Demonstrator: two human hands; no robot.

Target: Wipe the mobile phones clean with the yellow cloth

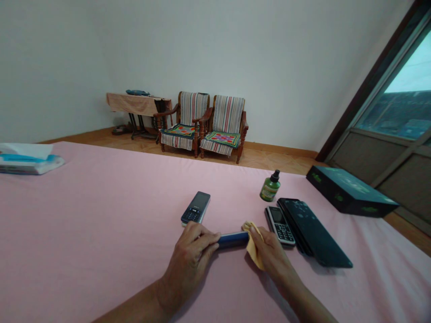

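Nothing legible here
Keys on one phone [195, 207] and another phone [279, 225], the bottle [270, 187] label and the box [350, 192] markings are too blurred to read.

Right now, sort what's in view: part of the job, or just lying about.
In use: left hand, right hand, dark blue bar, yellow cloth.

Lying about: dark keypad phone, silver keypad phone, black flat device, green pump bottle, dark box, tissue pack.

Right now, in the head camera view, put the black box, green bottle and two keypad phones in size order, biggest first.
Black box, largest.
Then the keypad phones, too alike to rank.
Green bottle looks smallest, though distance makes that unsure.
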